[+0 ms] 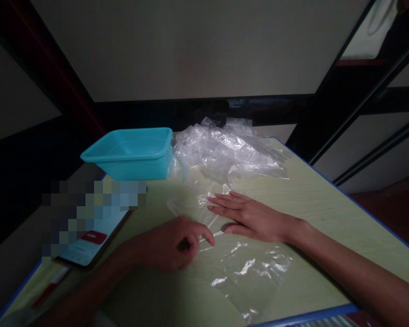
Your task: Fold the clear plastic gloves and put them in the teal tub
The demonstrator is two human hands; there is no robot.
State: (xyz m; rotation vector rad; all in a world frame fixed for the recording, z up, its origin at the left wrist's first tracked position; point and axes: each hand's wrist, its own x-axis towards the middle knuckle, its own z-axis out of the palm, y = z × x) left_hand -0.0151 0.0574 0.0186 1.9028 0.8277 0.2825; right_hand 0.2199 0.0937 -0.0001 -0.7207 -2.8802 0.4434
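A thin clear plastic bag (248, 268) lies spread and creased on the table, reaching from under my hands toward the front edge. My right hand (252, 218) rests flat on it, palm down and open, fingers stretched toward the left. Just left of it, my left hand (177, 243) is over the bag's left side. Its index finger is stretched out and bent down toward the plastic, while the other fingers are loosely curled with a gap at the thumb. I see nothing gripped in it. Part of the bag is hidden beneath both hands.
A heap of crumpled clear plastic bags (225, 150) lies at the table's back. Beside it stands a turquoise basin (136, 168). To the left are a phone (88, 245), partly pixelated, and a red-and-white pen (51, 286). The pale table (327, 204) has a blue edge; a wall panel rises behind.
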